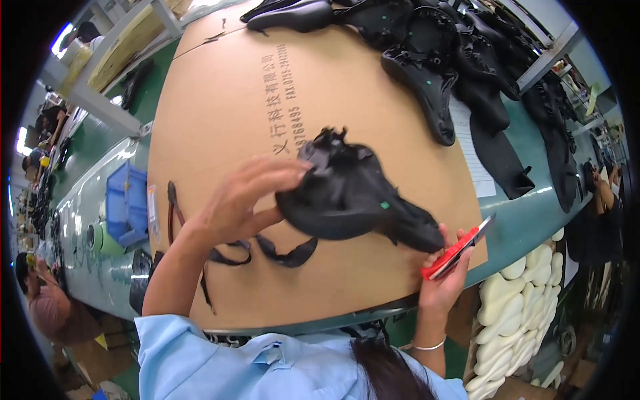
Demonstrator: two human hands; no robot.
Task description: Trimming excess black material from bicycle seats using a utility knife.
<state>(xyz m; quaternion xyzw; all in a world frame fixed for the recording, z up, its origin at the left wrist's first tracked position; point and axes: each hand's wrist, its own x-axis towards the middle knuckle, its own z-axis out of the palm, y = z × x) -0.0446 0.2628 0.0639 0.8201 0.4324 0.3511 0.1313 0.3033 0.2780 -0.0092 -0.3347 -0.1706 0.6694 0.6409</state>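
A black bicycle saddle (pixel 340 200) is held up over the cardboard sheet, its wide end to the left and its narrow nose to the lower right. My left hand (pixel 250 193) grips the wide end, thumb below and fingers above. Ragged black material sticks up along the saddle's far edge, and a small green mark shows on its side. In my right hand (pixel 447 277) is a red utility knife (pixel 457 253), blade pointing up and right. The fingertips of that hand are at the saddle's nose. Curled black strips (pixel 290 253) lie on the cardboard below.
Brown cardboard (pixel 220 113) covers the green worktable. Several black saddles (pixel 427 80) are heaped at the far right, partly over a paper sheet (pixel 470 153). Pliers (pixel 175 200) and a blue bin (pixel 125 203) are on the left. Cream foam pieces (pixel 513 320) are stacked at lower right.
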